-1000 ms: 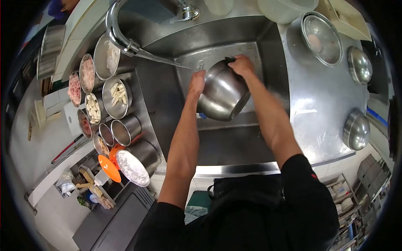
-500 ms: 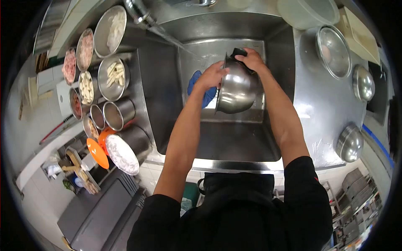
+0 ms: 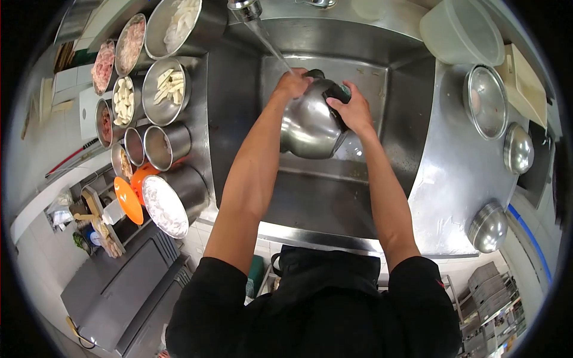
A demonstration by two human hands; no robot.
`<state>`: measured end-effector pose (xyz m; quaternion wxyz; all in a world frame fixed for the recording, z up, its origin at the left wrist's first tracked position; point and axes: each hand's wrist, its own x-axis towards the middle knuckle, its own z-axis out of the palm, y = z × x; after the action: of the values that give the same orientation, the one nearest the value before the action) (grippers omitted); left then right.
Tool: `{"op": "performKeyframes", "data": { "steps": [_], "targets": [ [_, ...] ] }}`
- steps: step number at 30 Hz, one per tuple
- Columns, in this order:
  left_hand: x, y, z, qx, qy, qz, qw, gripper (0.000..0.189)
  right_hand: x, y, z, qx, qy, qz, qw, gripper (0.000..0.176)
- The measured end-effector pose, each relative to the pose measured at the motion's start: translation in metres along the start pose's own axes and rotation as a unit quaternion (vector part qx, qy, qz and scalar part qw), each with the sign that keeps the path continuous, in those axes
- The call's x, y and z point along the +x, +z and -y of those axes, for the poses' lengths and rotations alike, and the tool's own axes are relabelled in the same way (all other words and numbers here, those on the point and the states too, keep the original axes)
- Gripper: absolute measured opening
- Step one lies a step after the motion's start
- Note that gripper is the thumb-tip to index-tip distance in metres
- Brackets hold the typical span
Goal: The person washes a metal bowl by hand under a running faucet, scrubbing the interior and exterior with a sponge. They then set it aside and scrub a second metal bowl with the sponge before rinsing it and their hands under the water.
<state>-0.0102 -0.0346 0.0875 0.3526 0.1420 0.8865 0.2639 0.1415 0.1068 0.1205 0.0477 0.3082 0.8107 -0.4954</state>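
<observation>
Two bare forearms are extended from black sleeves over the front edge of a steel sink (image 3: 239,119). Inside the basin, a steel bowl (image 3: 307,128) is held tipped on its side, its rounded outside turned towards the camera. Whether it rests on the sink floor cannot be told. Its upper rim is gripped by the left hand (image 3: 292,85), whose fingers are curled tight over the edge. The right hand (image 3: 353,112) is laid against the bowl's right flank, and a dark scouring pad (image 3: 338,92) is clasped under its closed fingers and pressed to the metal. A stream of water (image 3: 270,43) is thrown slantwise from the tap (image 3: 243,7) at the top edge and lands just beside the left hand.

To the left of the sink, a round container of white powder (image 3: 162,206) is seen nearest, with an orange lid (image 3: 126,200) just beside it. Beyond these, steel pots (image 3: 167,146) and pans of cut food (image 3: 164,89) are ranged in rows towards the wall. To the right, on the drainboard (image 3: 453,173), an upturned bowl (image 3: 488,227) is set nearest. A second upturned bowl (image 3: 518,149) is placed farther back, then a round shallow dish (image 3: 484,101), and a white plastic tub (image 3: 462,30) farthest away.
</observation>
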Motion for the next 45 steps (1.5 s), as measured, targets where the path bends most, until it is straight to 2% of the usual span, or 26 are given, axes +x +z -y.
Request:
{"op": "performKeyframes", "data": {
  "steps": [1,2,5,7,8,10,11,13,14,16,18,20,21,24,26,27,30,34,38,40,42,43,45],
  "targets": [
    [-0.004,-0.004,-0.004,-0.026,-0.012,0.037,0.999,0.042,-0.003,0.002,0.002,0.002,0.029,-0.009,1.000,0.067],
    [-0.007,-0.006,-0.006,-0.026,-0.013,0.036,0.999,0.042,-0.005,0.003,0.003,0.005,0.059,-0.018,0.998,0.070],
    [-0.014,-0.010,0.003,-0.076,-0.018,0.074,0.994,0.041,-0.002,0.004,-0.004,0.024,0.075,-0.013,0.997,0.072],
    [-0.030,-0.011,0.013,-0.205,0.009,0.093,0.974,0.044,-0.003,0.001,-0.003,0.002,0.075,-0.005,0.997,0.069],
    [-0.035,-0.012,0.019,-0.207,0.010,0.091,0.974,0.044,-0.004,0.000,-0.003,-0.019,0.077,0.003,0.997,0.065],
    [-0.045,-0.008,0.030,-0.296,-0.063,0.173,0.937,0.040,-0.007,0.001,0.000,-0.021,0.069,0.002,0.997,0.062],
    [-0.052,-0.002,0.035,-0.301,-0.065,0.170,0.936,0.040,-0.009,0.003,0.001,-0.020,0.062,0.002,0.998,0.058],
    [-0.081,0.003,0.024,-0.303,-0.093,0.035,0.948,0.034,-0.011,0.005,0.005,-0.007,0.057,0.007,0.998,0.055],
    [-0.089,0.013,0.029,-0.306,-0.096,0.030,0.947,0.034,-0.012,0.007,0.009,0.012,0.055,0.005,0.998,0.051],
    [-0.105,0.035,0.033,-0.178,-0.045,-0.179,0.967,0.038,-0.012,0.012,0.013,0.008,0.040,0.003,0.999,0.049],
    [-0.119,0.038,0.023,-0.217,-0.055,-0.205,0.953,0.032,-0.015,0.014,0.019,0.001,0.025,0.000,1.000,0.047],
    [-0.124,0.039,0.021,-0.150,-0.009,-0.297,0.943,0.026,-0.017,0.013,0.026,0.001,0.031,0.003,1.000,0.044],
    [-0.124,0.037,0.023,-0.157,-0.013,-0.300,0.941,0.026,-0.017,0.015,0.023,-0.006,0.028,0.007,1.000,0.044],
    [-0.111,0.021,0.031,-0.121,-0.010,-0.284,0.951,0.023,-0.007,0.017,0.008,0.028,0.010,-0.017,0.999,0.038],
    [-0.108,0.014,0.035,-0.097,-0.028,-0.235,0.967,0.024,-0.004,0.012,0.001,0.140,0.030,0.011,0.990,0.032],
    [-0.106,0.010,0.037,-0.089,-0.031,-0.219,0.971,0.026,-0.005,0.009,0.001,0.131,0.028,0.014,0.991,0.032],
    [-0.110,0.008,0.043,-0.118,-0.039,-0.179,0.976,0.036,-0.009,-0.004,0.001,0.083,0.010,0.109,0.991,0.027],
    [-0.113,0.030,0.053,-0.133,-0.021,-0.162,0.978,0.031,-0.016,-0.022,0.005,-0.007,-0.029,0.167,0.986,0.027],
    [-0.117,0.062,0.046,-0.132,-0.009,-0.080,0.988,0.025,-0.021,-0.031,-0.006,-0.072,-0.023,0.202,0.977,0.034],
    [-0.118,0.075,0.043,-0.148,0.014,-0.073,0.986,0.024,-0.023,-0.033,-0.016,-0.096,-0.028,0.207,0.973,0.037],
    [-0.117,0.082,0.041,-0.135,0.070,-0.073,0.986,0.023,-0.029,-0.037,-0.025,-0.055,0.001,0.236,0.970,0.039],
    [-0.118,0.084,0.040,-0.138,0.068,-0.069,0.986,0.023,-0.033,-0.039,-0.027,-0.057,0.006,0.237,0.970,0.039],
    [-0.118,0.079,0.038,-0.131,0.132,-0.055,0.981,0.023,-0.038,-0.043,-0.026,-0.062,-0.007,0.229,0.971,0.039]
  ]
}}
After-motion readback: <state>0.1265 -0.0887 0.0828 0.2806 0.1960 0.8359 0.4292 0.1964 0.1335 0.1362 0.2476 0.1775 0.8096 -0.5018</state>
